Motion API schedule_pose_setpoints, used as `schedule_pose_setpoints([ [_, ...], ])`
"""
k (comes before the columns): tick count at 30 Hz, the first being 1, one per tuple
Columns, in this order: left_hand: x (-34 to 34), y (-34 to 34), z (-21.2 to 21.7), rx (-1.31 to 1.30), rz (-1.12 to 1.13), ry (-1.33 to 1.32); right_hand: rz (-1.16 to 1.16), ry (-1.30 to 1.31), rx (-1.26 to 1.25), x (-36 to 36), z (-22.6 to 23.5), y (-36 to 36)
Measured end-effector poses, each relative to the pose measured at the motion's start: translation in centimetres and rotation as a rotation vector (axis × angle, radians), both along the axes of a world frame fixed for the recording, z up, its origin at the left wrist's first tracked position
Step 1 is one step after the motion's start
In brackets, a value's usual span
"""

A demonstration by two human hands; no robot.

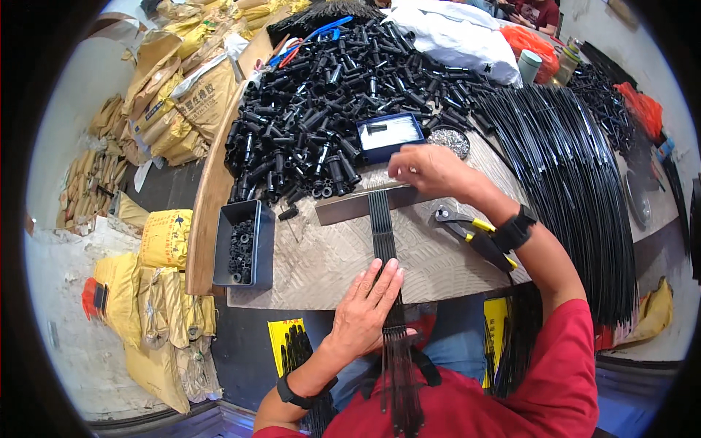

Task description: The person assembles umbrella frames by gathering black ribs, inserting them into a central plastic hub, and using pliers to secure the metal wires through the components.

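Observation:
My left hand (367,305) lies with its fingers stretched flat over a row of thin black cables (382,241) at the table's front edge. The cables run side by side from a metal bar (347,210) down over my lap, and their upper ends rest on the bar. Above the bar's right part hovers my right hand (431,169), with fingers curled in a pinch; whatever they hold is too small or hidden. Just beyond it are a blue box of thin pale pieces (398,130) and a round dish of small metal parts (448,140).
Yellow-handled pliers (475,237) lie right of the cables. A heap of black tubular parts (321,102) covers the far table. A dark bin of small black rings (243,244) stands left. Long black cables (562,175) hang over the right side. Sacks (164,292) line the left floor.

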State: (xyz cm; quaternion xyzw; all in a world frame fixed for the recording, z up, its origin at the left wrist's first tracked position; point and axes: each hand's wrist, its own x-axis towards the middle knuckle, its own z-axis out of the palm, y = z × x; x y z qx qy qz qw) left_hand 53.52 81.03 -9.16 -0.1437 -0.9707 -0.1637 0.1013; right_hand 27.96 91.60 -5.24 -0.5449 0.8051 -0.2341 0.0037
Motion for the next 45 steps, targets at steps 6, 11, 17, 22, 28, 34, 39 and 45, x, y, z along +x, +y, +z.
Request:
schedule_pose_setpoints([
  [6, 0.0, 0.1, 0.0, -0.006, -0.011, -0.005, -0.101, 0.039, 0.103, 1.0, -0.1, 2.2],
  [11, 0.4, 0.4, -0.2, -0.059, 0.003, -0.011, -0.093, 0.142, 0.005, 0.8, -0.9, 2.0],
  [17, 0.3, 0.7, -0.2, -0.059, 0.003, -0.020, -0.028, 0.172, -0.050, 0.8, -1.4, 1.5],
  [22, 0.3, 0.7, -0.2, -0.042, 0.011, -0.020, -0.096, 0.124, 0.069, 0.9, -0.5, 1.8],
  [28, 0.4, 0.6, -0.3, -0.087, 0.017, -0.013, -0.070, 0.136, 0.080, 1.1, -0.6, 1.0],
  [34, 0.2, 0.9, -0.1, -0.049, 0.011, -0.019, -0.087, 0.133, 0.104, 1.0, -0.4, 1.5],
  [39, 0.3, 0.7, -0.2, -0.056, 0.010, -0.017, -0.084, 0.135, 0.142, 1.4, -0.1, 1.1],
  [45, 0.2, 0.7, -0.3, -0.062, 0.003, -0.009, -0.105, 0.156, 0.156, 1.6, 0.1, 1.0],
])
